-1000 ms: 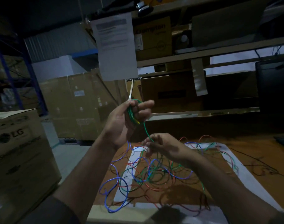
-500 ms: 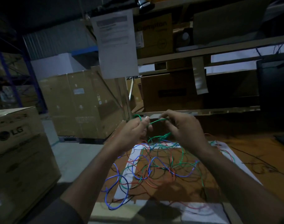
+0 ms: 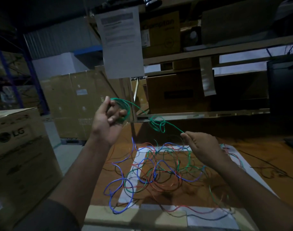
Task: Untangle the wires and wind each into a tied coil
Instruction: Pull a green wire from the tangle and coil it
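Since half a second ago, hands drawn apart: left hand (image 3: 109, 117) grips small coil of thin green wire (image 3: 156, 125); right hand (image 3: 198, 144) pinches its knotted run. Remaining — blue, red, green, black wire tangle (image 3: 159, 174) on brown surface (image 3: 259, 157); no coil tied yet.

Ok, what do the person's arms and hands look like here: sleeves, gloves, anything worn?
Both hands, left hand and right hand, are bare, with no gloves. The forearms are bare too. A dark sleeve covers the left upper arm. No watch or rings show in the dim light.
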Tool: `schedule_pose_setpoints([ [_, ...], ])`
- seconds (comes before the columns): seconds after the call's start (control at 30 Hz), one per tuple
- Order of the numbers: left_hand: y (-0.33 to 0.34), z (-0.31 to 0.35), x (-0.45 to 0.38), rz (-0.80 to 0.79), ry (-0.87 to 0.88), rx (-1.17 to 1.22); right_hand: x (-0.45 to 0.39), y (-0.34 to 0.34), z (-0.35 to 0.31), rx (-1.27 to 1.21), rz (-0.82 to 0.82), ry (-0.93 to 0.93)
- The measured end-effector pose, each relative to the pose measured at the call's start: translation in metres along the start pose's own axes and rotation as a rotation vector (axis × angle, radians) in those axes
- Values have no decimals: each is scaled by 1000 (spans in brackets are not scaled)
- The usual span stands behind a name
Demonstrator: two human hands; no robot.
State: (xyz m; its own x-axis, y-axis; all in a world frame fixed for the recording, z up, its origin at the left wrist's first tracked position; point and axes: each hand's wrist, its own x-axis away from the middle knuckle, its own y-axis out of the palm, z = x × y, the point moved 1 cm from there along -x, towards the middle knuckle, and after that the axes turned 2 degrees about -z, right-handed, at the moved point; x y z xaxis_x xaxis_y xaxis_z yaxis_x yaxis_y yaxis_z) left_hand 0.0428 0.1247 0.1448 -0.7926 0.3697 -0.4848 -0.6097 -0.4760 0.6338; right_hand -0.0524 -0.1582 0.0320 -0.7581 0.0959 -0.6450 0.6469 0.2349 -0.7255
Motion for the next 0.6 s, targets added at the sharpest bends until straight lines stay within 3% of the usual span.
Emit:
schedule_pose_setpoints([
  [0.1,-4,13,-6,52,97,82,8,10,16,82,-114,63],
  [0.27,-13,17,-5,104,141,45,14,6,26,106,-68,253],
  [0.4,-5,5,2,98,85,-126,9,0,13,-142,-161,235],
  [0.53,13,-25,10,29,22,-371,0,-18,-22,-414,-401,141],
  [0.6,19,-38,12,-20,4,-424,-4,-25,-41,-570,-412,78],
])
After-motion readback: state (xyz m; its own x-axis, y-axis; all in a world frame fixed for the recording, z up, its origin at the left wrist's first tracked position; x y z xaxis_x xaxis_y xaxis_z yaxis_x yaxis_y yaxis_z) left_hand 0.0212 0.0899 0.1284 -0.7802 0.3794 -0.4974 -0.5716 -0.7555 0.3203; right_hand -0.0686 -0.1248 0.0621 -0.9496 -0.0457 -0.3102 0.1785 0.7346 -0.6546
